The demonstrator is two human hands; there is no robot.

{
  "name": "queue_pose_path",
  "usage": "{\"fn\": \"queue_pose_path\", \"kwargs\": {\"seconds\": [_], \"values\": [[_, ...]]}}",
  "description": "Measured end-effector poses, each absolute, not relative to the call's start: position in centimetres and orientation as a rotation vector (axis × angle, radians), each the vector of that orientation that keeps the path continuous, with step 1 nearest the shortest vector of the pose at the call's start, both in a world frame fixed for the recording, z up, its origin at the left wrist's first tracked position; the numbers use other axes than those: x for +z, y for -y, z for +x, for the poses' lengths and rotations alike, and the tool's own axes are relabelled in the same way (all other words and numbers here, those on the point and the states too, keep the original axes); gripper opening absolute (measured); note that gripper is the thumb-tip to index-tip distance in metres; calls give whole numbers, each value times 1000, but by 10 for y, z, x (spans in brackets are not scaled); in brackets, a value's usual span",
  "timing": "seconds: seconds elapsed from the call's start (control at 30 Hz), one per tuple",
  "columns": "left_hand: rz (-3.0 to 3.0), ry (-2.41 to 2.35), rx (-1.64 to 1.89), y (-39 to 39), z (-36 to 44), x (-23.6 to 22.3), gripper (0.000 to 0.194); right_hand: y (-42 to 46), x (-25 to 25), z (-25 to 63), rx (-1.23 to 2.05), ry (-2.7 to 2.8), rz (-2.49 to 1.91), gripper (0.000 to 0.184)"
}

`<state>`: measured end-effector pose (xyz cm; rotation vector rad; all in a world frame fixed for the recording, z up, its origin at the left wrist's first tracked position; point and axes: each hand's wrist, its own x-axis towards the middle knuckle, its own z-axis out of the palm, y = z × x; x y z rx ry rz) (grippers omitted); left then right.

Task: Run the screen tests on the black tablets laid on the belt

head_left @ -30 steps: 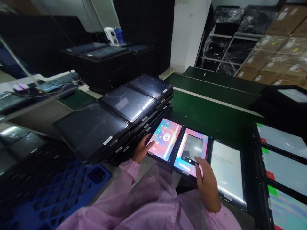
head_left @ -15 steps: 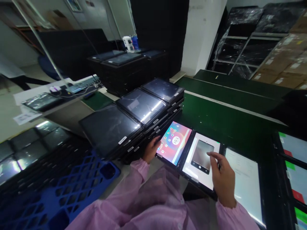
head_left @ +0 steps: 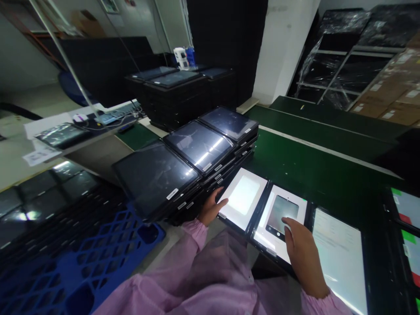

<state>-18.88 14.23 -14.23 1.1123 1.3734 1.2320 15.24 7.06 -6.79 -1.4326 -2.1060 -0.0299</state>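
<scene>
Three lit tablets lie side by side in front of me. My left hand (head_left: 211,208) is at the left edge of the left tablet (head_left: 244,197), thumb over its screen and fingers apart beside the frame. That screen shows a pale, bright rectangle on white. Over the middle tablet (head_left: 262,234) is my right hand (head_left: 302,247), index finger extended to the screen and thumb apart from it, holding nothing. The middle screen shows a grey camera-like window with a dark bar. A white page with faint text fills the right tablet (head_left: 341,258), partly behind my right hand.
Stacks of dark tablets (head_left: 198,146) stand left of the lit ones on the green bench (head_left: 315,170). More lit tablets (head_left: 410,208) lie at the right edge. A blue pallet (head_left: 114,258) is low at left; wrapped racks (head_left: 341,61) and cartons (head_left: 390,92) stand behind.
The left tablet's screen has gone from a colourful home screen with a clock to a pale bright rectangle. My right index finger has shifted down slightly on the middle screen.
</scene>
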Motion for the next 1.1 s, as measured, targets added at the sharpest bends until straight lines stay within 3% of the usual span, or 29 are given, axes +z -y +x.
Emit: {"fn": "queue_pose_path", "kwargs": {"seconds": [0.23, 0.77, 1.1], "values": [[1128, -1398, 1209, -137, -188, -133, 66, -63, -68, 146, 56, 2086, -1485, 39], [1749, -1604, 1388, -87, -175, -87, 34, -25, -73, 172, -28, 1941, -1703, 37], [2051, -1422, 1192, -90, -158, -79, 40, -22, -75, 150, 69, 1930, -1624, 35]]}}
